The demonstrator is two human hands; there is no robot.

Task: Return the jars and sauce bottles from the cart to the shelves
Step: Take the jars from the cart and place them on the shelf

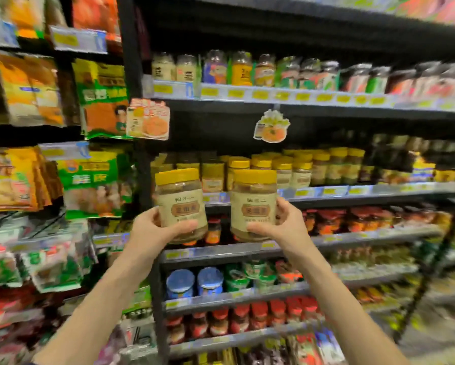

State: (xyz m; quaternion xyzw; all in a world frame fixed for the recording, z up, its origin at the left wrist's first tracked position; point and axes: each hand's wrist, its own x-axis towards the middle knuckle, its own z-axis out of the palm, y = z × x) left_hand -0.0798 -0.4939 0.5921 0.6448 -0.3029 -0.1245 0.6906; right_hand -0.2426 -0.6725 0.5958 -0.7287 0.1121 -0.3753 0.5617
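You have one view only — a wide-angle head camera facing the shelves [273, 97] at close range, angled slightly left, edges bowed and blurred, both forearms reaching in from below.

Bright, even store light, with dark shadow under each upper shelf [300, 101]. Soft and blocky throughout; the right and bottom edges smear and curve, labels unreadable.

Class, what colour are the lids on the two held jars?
Yellow, on both the left jar and the right jar; head view.
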